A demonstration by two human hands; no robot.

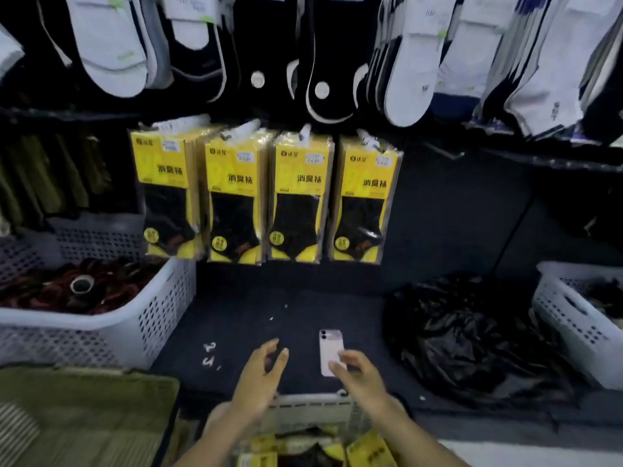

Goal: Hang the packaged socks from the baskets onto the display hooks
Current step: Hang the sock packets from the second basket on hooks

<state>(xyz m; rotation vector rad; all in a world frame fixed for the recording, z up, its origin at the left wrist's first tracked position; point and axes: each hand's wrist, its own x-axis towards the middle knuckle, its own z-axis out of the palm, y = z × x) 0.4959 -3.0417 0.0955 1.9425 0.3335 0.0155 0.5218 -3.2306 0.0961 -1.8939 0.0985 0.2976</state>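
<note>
Several stacks of yellow packaged socks (266, 197) hang side by side on display hooks at the middle of the dark wall. A white basket (313, 407) at the bottom centre holds more yellow sock packs (367, 448). My left hand (261, 375) hovers above the basket's far rim, fingers loosely spread and holding nothing. My right hand (359, 374) is beside it, fingers relaxed and empty, partly covering a pink phone (330, 350) that lies on the dark shelf.
A large white basket (141, 318) of dark red items stands at the left. Another white basket (569, 318) is at the right, next to a crumpled black plastic bag (472, 335). White and black socks (404, 62) hang above. Olive fabric (84, 412) lies at bottom left.
</note>
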